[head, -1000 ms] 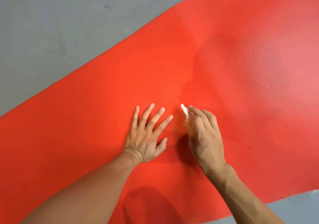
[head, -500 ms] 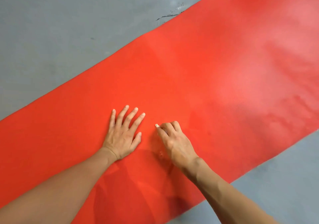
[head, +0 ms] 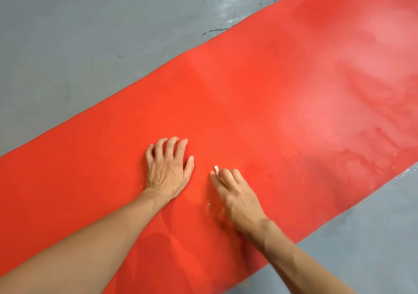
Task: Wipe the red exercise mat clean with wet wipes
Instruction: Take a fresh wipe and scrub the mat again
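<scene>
1. Red mat [head: 260, 94], finely ribbed, laid flat and slantwise across grey floor [head: 79, 44].
2. Left hand [head: 168, 171] palm down on mat, fingers loosely bent, holding nothing.
3. Right hand [head: 235, 194] just beside, fingers curled round small white wipe [head: 216, 168], pressed to mat.

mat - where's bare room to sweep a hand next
Bare mat runs from the right hand to the far edge and right. Crowded only where the left hand presses beside the right hand's wipe.
</scene>
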`<state>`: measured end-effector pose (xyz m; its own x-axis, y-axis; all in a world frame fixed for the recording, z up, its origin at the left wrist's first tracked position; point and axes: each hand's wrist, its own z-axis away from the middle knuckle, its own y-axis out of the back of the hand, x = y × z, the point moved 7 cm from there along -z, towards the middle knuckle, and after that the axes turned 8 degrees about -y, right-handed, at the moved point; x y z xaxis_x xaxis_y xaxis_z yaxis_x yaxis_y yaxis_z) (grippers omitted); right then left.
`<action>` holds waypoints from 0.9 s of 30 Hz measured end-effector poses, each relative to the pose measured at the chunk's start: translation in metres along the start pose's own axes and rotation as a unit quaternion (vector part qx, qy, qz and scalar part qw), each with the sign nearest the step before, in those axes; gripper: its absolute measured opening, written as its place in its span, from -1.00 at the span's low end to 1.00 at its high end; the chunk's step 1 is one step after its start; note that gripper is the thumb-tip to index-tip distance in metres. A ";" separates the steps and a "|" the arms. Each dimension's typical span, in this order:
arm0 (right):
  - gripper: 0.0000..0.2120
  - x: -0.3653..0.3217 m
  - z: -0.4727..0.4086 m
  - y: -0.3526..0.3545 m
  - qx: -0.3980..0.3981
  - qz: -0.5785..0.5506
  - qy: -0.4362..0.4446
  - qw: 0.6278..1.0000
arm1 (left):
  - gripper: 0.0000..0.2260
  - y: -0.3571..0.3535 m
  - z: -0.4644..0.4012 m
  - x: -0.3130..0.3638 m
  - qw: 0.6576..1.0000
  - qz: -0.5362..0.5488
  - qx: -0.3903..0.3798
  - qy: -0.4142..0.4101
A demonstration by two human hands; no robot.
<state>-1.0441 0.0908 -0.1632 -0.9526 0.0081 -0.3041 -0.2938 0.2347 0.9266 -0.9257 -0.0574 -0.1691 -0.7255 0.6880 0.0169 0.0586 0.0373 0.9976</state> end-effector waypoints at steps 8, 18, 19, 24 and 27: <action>-0.62 0.102 -0.079 0.020 0.093 -0.009 -0.287 0.953 | -0.35 -0.023 -0.038 -0.036 0.997 0.017 -0.026 0.070; -0.71 0.115 -0.093 0.027 0.076 -0.011 -0.318 0.945 | -0.36 -0.018 -0.038 -0.035 0.996 0.034 -0.047 0.070; -0.73 0.114 -0.095 0.026 0.092 -0.007 -0.373 0.923 | -0.36 -0.018 -0.038 -0.036 0.996 0.036 -0.047 0.070; -0.74 -0.012 -0.108 -0.011 0.001 -0.037 -0.221 0.975 | -0.38 -0.015 -0.040 -0.038 0.995 0.051 -0.060 0.065; -0.79 -0.018 -0.113 -0.008 -0.045 -0.043 -0.126 0.990 | -0.39 -0.016 -0.036 -0.039 0.996 0.046 -0.046 0.061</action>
<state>-1.0337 -0.0213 -0.1400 -0.8773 0.2373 -0.4172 -0.3893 0.1567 0.9077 -0.9237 -0.1109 -0.1835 -0.7983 0.5920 0.1106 0.0694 -0.0920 0.9933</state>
